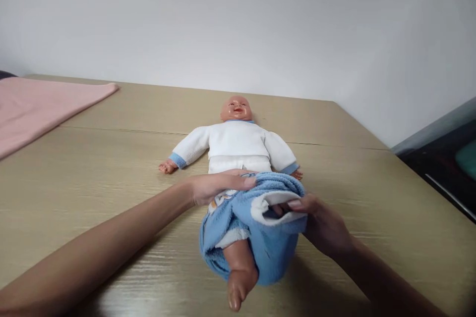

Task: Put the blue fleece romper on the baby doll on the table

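A baby doll [237, 141] in a white top with blue cuffs lies on its back on the wooden table [92, 173], head away from me. Blue terry trousers [267, 237] with a white lining are bunched around its legs, and one bare foot [240, 287] sticks out toward me. My left hand [217, 185] grips the trousers' waistband at the doll's left hip, fingers curled over the edge. My right hand [316, 220] pinches the waistband on the other side, thumb inside the white lining.
A pink cloth [33, 106] lies flat at the table's far left corner. A white wall rises behind the table. To the right, past the table's edge, stands a dark surface [442, 158] with a teal object on it.
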A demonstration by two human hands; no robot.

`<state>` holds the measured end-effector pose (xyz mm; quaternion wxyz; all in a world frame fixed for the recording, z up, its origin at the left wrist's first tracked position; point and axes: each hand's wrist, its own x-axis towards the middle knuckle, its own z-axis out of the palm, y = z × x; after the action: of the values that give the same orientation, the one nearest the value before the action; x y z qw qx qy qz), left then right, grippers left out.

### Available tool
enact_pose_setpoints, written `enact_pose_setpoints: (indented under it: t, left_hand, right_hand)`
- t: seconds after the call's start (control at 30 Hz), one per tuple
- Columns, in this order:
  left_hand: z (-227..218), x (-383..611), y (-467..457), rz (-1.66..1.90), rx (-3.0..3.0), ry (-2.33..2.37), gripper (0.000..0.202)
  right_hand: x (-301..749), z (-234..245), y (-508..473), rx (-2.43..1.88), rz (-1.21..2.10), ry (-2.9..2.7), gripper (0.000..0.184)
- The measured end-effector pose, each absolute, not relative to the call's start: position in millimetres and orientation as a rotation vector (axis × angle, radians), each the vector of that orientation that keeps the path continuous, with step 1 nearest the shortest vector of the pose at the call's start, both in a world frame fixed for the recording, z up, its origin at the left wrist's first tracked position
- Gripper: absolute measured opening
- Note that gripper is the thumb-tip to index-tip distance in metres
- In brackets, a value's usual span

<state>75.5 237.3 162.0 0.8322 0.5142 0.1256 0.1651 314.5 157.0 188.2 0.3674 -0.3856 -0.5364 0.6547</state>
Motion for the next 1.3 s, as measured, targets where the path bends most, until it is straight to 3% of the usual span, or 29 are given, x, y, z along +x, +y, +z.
enact_pose_setpoints:
  t: [0.13,0.33,0.53,0.73,0.9,1.07,1.2,1.3]
  left_hand:
    - [167.9,79.1,235.3,0.325,1.123,0.200,0.070]
    - [196.3,85.2,224.3,0.242,1.371,0.401,0.045]
    - [208.2,86.6,216.4,0.227,1.678,0.554,0.021]
    - [216.9,93.0,203.3,0.178,1.824,0.697,0.038]
    - [212.9,98.1,191.7,0.203,1.950,0.821,0.041]
    - [200.9,100.1,185.3,0.329,2.068,0.832,0.034]
    - [202.5,103.5,178.5,0.306,2.146,0.839,0.040]
    - [205.5,105.4,174.0,0.235,2.233,0.848,0.044]
  right_hand:
    - [308.3,188.6,148.9,-1.220,1.507,-1.217,0.022]
    - [302.8,195.2,129.5,-1.372,1.292,-1.251,0.023]
    - [300.8,198.3,113.4,-1.446,1.017,-1.371,0.041]
    - [317.3,194.5,109.0,-1.613,0.815,-1.525,0.027]
    - [329.9,196.5,103.7,-1.750,0.752,-1.674,0.042]
    - [327.9,196.8,88.7,-1.787,0.825,-1.702,0.047]
    - [314.2,192.8,63.4,-1.699,1.083,-1.646,0.034]
    - [305.7,185.0,45.6,-1.697,1.087,-1.625,0.029]
